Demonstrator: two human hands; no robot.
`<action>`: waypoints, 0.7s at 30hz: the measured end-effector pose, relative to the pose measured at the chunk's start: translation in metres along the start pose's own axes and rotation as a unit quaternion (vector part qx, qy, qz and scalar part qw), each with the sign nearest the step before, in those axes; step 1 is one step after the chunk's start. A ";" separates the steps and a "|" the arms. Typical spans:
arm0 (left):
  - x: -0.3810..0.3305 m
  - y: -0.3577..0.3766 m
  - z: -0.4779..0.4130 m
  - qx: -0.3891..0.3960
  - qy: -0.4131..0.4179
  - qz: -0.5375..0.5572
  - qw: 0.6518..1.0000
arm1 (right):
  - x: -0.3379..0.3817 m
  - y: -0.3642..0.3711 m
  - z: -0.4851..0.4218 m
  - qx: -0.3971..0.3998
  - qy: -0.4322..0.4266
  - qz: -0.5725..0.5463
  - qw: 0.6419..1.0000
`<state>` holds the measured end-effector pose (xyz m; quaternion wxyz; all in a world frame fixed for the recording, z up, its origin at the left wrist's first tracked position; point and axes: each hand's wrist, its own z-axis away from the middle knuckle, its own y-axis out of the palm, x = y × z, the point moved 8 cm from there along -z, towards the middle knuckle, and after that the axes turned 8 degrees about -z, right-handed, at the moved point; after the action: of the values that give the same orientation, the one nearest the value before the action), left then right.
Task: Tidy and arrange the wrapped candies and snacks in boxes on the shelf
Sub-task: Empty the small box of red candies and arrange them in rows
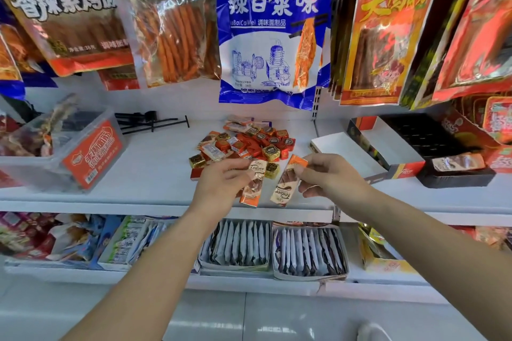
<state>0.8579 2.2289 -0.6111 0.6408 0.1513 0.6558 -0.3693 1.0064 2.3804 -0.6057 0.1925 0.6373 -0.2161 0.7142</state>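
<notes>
The fingers (306,167) of the right hand (329,174) pinch the far, orange end of a long wrapped snack, the right-hand bar (285,184). It hangs from that pinch just above the front of the white shelf (155,174). Its long axis runs from far to near, tipped a little leftward, with the cream printed end pointing toward the person.

The left hand (224,178) curls finger and thumb round the far end of a matching left-hand bar (253,188). This bar lies almost parallel to the other, with its orange end toward the person. Whether that hand holds one bar or a small stack cannot be told. The two bars are close side by side but apart.

Just beyond both hands, a loose pile of wrapped candies (249,144) lies on the shelf, red, orange and gold, pointing every way.

To the right of the pile, nearer the right hand, stands an open carton (346,147) with white flaps. Judging by the layout, the bars belong there, so the coming move likely goes rightward. Beside it, a dark tray (454,177) carries one similar bar.

At far left is a clear tub (91,155). Hanging snack bags (271,30) fill the wall above.
</notes>
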 end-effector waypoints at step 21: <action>-0.005 0.003 0.002 -0.007 0.009 0.093 0.996 | -0.002 0.016 -0.012 0.002 0.050 -0.146 0.988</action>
<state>0.8620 2.2307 -0.6070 0.6678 0.2101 0.6470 -0.3021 0.9882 2.3737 -0.6099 0.3041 0.6261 -0.1089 0.7097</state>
